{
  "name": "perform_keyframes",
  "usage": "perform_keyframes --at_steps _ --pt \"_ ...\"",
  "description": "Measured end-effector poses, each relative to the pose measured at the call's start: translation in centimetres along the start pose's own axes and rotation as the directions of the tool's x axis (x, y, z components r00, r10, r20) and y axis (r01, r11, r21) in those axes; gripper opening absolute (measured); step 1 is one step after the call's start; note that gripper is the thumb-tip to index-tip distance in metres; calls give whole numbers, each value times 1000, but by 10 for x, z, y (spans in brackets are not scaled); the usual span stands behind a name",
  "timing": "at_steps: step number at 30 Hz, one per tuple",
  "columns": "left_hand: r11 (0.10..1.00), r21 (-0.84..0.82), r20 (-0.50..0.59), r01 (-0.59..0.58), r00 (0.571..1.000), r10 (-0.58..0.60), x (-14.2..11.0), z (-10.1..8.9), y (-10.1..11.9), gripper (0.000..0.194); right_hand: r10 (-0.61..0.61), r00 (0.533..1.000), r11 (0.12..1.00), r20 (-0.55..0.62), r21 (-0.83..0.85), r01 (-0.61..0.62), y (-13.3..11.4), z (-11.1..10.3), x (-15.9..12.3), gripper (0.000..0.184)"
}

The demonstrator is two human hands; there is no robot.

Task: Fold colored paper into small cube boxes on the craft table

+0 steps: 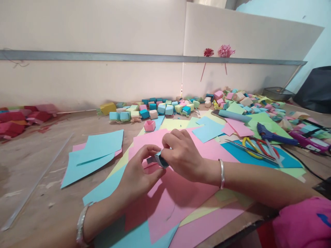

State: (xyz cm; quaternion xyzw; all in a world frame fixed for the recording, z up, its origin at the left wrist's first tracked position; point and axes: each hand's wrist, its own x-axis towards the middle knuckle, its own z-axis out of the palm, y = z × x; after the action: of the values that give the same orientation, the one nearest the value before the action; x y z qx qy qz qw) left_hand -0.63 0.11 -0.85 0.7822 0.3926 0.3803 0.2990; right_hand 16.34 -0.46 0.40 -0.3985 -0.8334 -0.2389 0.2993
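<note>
Between my two hands is a small blue paper box [160, 159], held just above pink paper sheets [176, 203]. My left hand [141, 167] grips its left side, thumb below and fingers above, where a paper flap sticks out. The curled fingers of my right hand [181, 155] press at the box's right side and hide part of it. A small open pink paper box [149, 126] stands just beyond my hands. Under and around them lie overlapping pink, yellow and light blue sheets.
Light blue sheets [95, 151] lie at left beside a clear ruler [38, 182]. Many folded paper boxes [155, 108] line the back. Scissors [254, 148], a blue glue gun [274, 134] and a purple tool [310, 142] with a cord lie at right. Red paper pieces [15, 120] sit far left.
</note>
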Motion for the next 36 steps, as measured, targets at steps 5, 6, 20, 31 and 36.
perform_keyframes --at_steps 5,6,20,31,36 --pt "999 -31 23 12 1000 -11 -1 -2 0 36 -34 999 999 -11 -24 34 1 -3 1 28" --pt "999 -35 30 13 999 -12 -1 -3 0 37 -40 999 999 -18 -27 40 1 -3 1 28" --pt "1000 9 44 -6 999 6 -1 -3 0 42 -50 999 998 -3 -25 49 -2 -3 -1 27" --pt "999 33 71 34 997 -36 -1 -2 -1 44 -13 996 1000 89 10 12 -2 -2 -2 23" --pt "998 -14 72 64 995 -63 2 1 -2 23 -39 980 994 193 104 19 3 0 2 17"
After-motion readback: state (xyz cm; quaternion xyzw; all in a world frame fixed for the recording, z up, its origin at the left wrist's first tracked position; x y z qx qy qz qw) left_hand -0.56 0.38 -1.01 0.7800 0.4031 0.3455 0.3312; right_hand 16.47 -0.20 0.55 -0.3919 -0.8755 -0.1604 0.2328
